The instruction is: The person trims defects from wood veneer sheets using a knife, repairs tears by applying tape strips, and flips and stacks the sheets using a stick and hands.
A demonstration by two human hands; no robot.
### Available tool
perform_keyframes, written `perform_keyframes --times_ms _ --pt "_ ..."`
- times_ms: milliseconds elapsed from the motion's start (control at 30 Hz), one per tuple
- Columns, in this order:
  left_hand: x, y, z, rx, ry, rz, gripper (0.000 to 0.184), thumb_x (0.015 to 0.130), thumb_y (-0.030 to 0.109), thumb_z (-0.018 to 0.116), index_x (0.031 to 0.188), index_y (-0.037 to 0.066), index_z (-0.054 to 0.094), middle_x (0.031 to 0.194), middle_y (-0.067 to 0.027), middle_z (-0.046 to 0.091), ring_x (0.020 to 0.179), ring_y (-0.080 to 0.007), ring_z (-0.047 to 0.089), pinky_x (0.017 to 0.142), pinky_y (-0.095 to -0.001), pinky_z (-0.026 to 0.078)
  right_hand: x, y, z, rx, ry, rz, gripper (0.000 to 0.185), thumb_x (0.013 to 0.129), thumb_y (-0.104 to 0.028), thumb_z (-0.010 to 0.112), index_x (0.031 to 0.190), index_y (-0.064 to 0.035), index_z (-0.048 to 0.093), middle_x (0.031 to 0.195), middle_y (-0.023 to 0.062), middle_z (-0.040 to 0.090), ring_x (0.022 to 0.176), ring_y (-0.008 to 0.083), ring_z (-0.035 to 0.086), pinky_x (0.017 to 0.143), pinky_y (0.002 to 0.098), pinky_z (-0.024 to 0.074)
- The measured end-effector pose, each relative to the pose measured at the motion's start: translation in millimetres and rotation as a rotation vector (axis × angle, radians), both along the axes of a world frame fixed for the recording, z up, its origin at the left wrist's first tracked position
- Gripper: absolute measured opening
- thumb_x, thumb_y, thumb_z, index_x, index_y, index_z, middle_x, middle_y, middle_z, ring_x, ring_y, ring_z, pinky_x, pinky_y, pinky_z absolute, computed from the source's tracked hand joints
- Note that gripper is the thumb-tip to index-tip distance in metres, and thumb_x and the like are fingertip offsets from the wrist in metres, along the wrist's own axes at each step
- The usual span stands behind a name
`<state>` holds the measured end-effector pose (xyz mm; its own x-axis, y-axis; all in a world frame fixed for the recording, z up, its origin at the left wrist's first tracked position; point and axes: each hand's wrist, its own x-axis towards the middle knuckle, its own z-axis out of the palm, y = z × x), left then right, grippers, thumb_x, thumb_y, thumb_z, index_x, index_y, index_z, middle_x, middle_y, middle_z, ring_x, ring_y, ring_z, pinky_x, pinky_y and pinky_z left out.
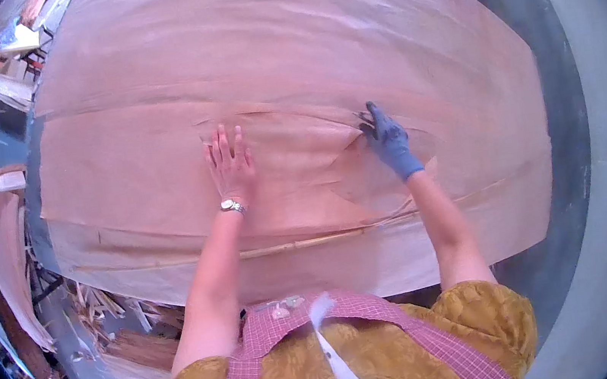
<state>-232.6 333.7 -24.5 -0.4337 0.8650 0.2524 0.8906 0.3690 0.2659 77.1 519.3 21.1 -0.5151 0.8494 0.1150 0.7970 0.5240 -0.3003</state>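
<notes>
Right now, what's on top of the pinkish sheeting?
The bare left hand, fingers spread, and the gloved right hand beside a crease in the pinkish sheeting. The palms cover whatever is beneath them.

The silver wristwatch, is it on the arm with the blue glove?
No, the wristwatch is on the wrist of the left hand; the glove covers the right hand.

Lit brightly and fairly evenly, with a pinkish, hazy cast over the sheet. Washed out to near white toward its far edge, at upper right. Shaded only faintly across its wrinkled parts. Bent strongly by a fisheye lens, with blackened corners and bluish fringing at the left rim. Soft in fine detail, especially at the upper end of the strap.
</notes>
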Motion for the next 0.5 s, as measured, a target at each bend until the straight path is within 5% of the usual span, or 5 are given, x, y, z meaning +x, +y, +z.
perform_keyframes --times_ms 133,200,300,367,500 --pt "-2 4 -5 -0.016 0.024 -0.002 0.054 0.092 0.023 0.052 0.144 0.018 0.041 0.151 -0.0146 0.033 0.142 -0.0310 0.027 0.116 -0.0511 0.019 -4 -16 7 0.272 -0.039 0.150 0.014 0.084 -0.016 0.061 0.098 -0.0159 0.061 0.084 0.0065 0.060 0.079 0.0280 0.061 0.069 0.0422 0.0484" --pt "2 1 -1 -0.020 -0.007 -0.002 0.054 0.092 0.024 0.051 0.145 0.018 0.041 0.151 -0.0154 0.034 0.142 -0.0313 0.028 0.116 -0.0511 0.019 4 -58 45 0.107 -0.074 0.285 0.014 0.085 -0.015 0.061 0.100 -0.0147 0.062 0.087 0.0086 0.061 0.083 0.0300 0.062 0.072 0.0432 0.0491" --pt "1 0 1 -0.013 -0.006 -0.002 0.054 0.093 0.025 0.051 0.145 0.017 0.040 0.150 -0.0163 0.034 0.142 -0.0317 0.028 0.117 -0.0510 0.019 6 -106 67 -0.864 -0.015 0.584 0.016 0.088 -0.014 0.061 0.104 -0.0144 0.063 0.095 0.0138 0.061 0.090 0.0353 0.062 0.078 0.0450 0.0501" --pt "1 -1 1 -0.009 0.015 0.004 0.054 0.093 0.025 0.051 0.145 0.017 0.040 0.150 -0.0163 0.034 0.141 -0.0320 0.028 0.116 -0.0513 0.020 -18 -116 63 -0.649 0.045 0.616 0.019 0.087 -0.016 0.062 0.107 -0.0162 0.062 0.101 0.0142 0.062 0.089 0.0349 0.063 0.077 0.0453 0.0506" --pt "-5 -1 -19 0.032 0.071 -0.017 0.058 0.091 0.025 0.055 0.146 0.018 0.038 0.150 -0.0145 0.035 0.141 -0.0307 0.029 0.114 -0.0520 0.023 -91 -57 35 -0.021 -0.010 0.236 0.026 0.088 -0.022 0.062 0.114 -0.0171 0.059 0.111 0.0102 0.061 0.098 0.0310 0.062 0.077 0.0442 0.0534"
